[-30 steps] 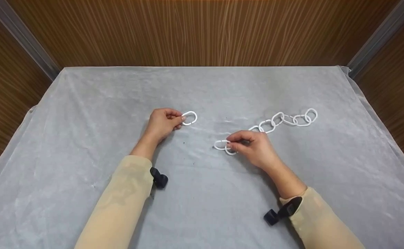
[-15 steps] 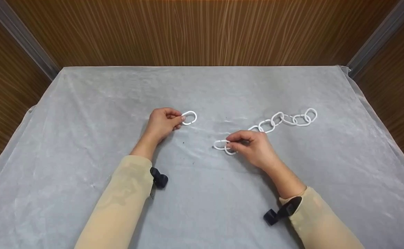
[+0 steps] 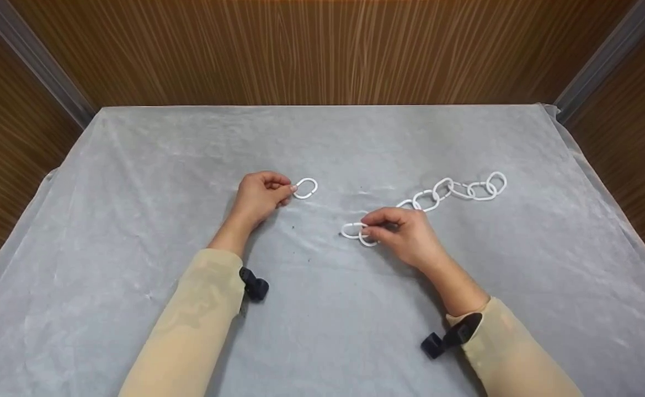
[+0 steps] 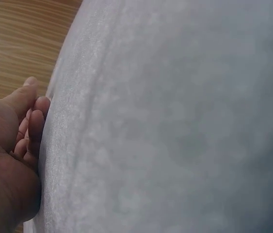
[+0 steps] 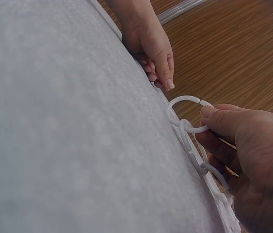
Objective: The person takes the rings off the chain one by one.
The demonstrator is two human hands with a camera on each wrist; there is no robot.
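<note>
At the left middle of the head view, my left hand (image 3: 259,197) pinches the left edge of a single white oval chain link (image 3: 307,188) between thumb and fingertips. My right hand (image 3: 408,236) pinches the near end of a white plastic chain; its end link (image 3: 350,231) points left. In the right wrist view, a small split shows in the held link (image 5: 177,100), beside the thumb. The other links (image 3: 442,189) trail away to the right, partly hidden behind the right hand. The left wrist view shows the left hand (image 4: 5,145) low over the cloth, its link out of sight.
A grey cloth (image 3: 190,143) with light creases covers the table. Wood-grain panels (image 3: 322,52) rise behind it and at both sides. Black wrist cameras are strapped to the left sleeve (image 3: 190,320) and the right sleeve (image 3: 510,353).
The single link has turned in my left fingers, its split going from the bottom to the lower right, and has shifted slightly right. The right hand and chain stay put.
</note>
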